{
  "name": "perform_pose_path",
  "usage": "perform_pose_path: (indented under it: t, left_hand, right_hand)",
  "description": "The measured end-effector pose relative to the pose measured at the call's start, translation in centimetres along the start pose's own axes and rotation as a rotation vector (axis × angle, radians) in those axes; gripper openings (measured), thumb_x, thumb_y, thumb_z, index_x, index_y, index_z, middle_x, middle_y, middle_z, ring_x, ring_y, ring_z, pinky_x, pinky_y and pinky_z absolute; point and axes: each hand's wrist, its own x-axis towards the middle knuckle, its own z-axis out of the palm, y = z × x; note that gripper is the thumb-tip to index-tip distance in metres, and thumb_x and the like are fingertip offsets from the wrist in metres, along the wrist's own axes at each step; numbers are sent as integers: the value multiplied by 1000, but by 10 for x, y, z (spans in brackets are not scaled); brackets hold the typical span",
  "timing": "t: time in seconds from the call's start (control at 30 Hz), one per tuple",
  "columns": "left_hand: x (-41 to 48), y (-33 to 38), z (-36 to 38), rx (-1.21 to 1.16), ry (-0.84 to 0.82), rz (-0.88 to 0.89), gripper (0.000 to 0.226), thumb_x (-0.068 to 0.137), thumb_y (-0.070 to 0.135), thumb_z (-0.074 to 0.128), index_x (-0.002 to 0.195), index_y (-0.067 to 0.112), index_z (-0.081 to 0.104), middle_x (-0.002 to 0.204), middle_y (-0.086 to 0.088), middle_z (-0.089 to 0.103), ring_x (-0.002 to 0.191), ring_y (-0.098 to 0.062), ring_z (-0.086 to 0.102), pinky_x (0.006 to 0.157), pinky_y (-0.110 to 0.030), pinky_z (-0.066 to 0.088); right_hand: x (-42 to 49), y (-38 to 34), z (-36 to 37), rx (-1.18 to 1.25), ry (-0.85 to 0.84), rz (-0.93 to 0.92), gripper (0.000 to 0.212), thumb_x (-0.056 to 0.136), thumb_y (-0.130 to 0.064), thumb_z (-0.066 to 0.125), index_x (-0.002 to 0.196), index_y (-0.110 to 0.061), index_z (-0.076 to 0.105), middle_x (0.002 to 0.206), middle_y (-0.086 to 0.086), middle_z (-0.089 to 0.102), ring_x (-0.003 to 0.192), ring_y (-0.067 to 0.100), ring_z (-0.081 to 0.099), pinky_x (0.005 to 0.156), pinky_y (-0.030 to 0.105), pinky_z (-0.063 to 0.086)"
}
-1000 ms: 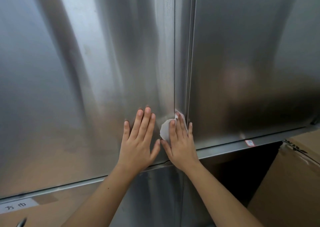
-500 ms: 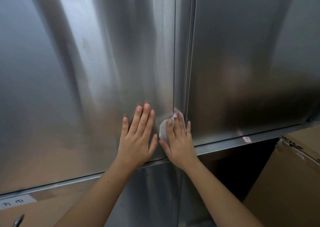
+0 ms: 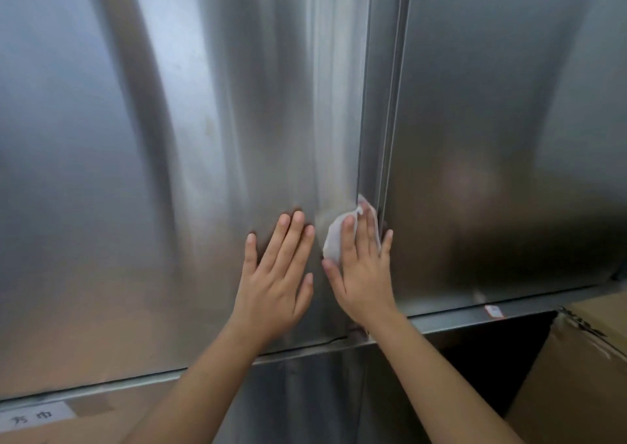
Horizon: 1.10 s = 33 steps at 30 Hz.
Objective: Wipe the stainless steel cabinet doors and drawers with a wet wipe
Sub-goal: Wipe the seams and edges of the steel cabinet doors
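1. Since a second ago the right hand (image 3: 364, 274) has slid a little way up the door edge, and the left hand (image 3: 278, 274) has risen with it.
2. The right hand's fingers are straight and close together. They press the wet wipe (image 3: 334, 240) flat onto the left cabinet door (image 3: 169, 172) at its right edge, beside the seam (image 3: 383, 104).
3. The left hand lies flat on the same door with its fingers extended, holding nothing.
4. Nothing grips the wipe, so it could slip out from under the fingers, or its bunched tip could snag in the seam.
5. The bare left palm may leave prints on the steel.
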Motion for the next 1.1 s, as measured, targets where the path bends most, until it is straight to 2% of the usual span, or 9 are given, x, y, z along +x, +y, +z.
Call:
perform_pose_path:
  t: [0.07, 0.2, 0.4, 0.53, 0.67, 0.83, 0.97, 1.03, 1.1]
  left_hand:
    - [26, -7, -6, 16, 65, -34, 58, 91, 29, 34, 143, 6, 28, 152, -13, 20, 139, -26, 24, 112, -49, 7]
    - [85, -30, -16, 69, 193, -82, 57, 90, 26, 38, 143, 5, 31, 149, -14, 21, 139, -27, 23, 110, -52, 7]
    - [132, -41, -31, 89, 233, 8, 54, 91, 24, 35, 142, 6, 36, 149, -14, 28, 138, -29, 26, 108, -54, 10]
    - [166, -48, -45, 65, 279, -1, 54, 90, 24, 35, 140, 3, 38, 147, -17, 31, 137, -31, 28, 107, -56, 14]
    - [205, -57, -61, 47, 335, -33, 54, 90, 23, 35, 140, 2, 38, 146, -20, 32, 136, -33, 28, 106, -58, 19]
    - [237, -75, -77, 47, 373, -87, 56, 87, 22, 34, 140, 1, 36, 147, -21, 30, 137, -36, 27, 107, -57, 14]
    - [253, -88, -86, 71, 370, -49, 57, 87, 23, 33, 140, 3, 36, 148, -18, 28, 137, -34, 26, 106, -60, 19]
    - [265, -94, -92, 89, 377, -42, 57, 86, 23, 33, 139, 3, 38, 148, -18, 30, 137, -34, 28, 106, -60, 21]
    - [279, -99, -98, 89, 382, -61, 57, 87, 25, 31, 139, 4, 39, 148, -17, 29, 137, -33, 27, 105, -60, 23]
  right_hand:
    - [47, -5, -23, -13, 92, -6, 69, 96, -46, 22, 145, -18, -18, 152, 15, 0, 141, 19, -3, 110, 51, 2]
    - [104, -14, -52, -1, 230, 0, 65, 94, -42, 29, 144, -7, 8, 152, 15, 12, 141, 21, 8, 110, 49, 5]
    - [93, -11, -49, -16, 233, -36, 62, 93, -40, 29, 143, -9, 9, 150, 14, 13, 140, 18, 6, 108, 52, 8]
    - [141, -13, -76, -57, 294, -80, 65, 93, -42, 28, 145, -6, 15, 149, 12, 12, 140, 23, 12, 109, 50, 11]
    - [194, -21, -106, -68, 322, -67, 61, 93, -47, 21, 144, -14, 7, 151, 6, 3, 142, 19, 3, 111, 44, 1]
    - [193, -23, -107, -29, 310, -64, 60, 95, -45, 19, 144, -16, 2, 154, 5, 3, 143, 16, 0, 112, 42, -5]
    - [217, -23, -119, -49, 291, -76, 61, 93, -50, 11, 143, -23, -10, 154, -3, -10, 140, 7, -16, 108, 32, -21]
    - [248, -26, -135, -77, 320, -80, 60, 94, -52, 10, 141, -25, -16, 153, -4, -14, 139, 6, -19, 106, 33, -21]
    - [279, -29, -154, -89, 344, -85, 61, 98, -48, 19, 142, -23, -15, 155, -1, -12, 141, 9, -14, 108, 36, -15]
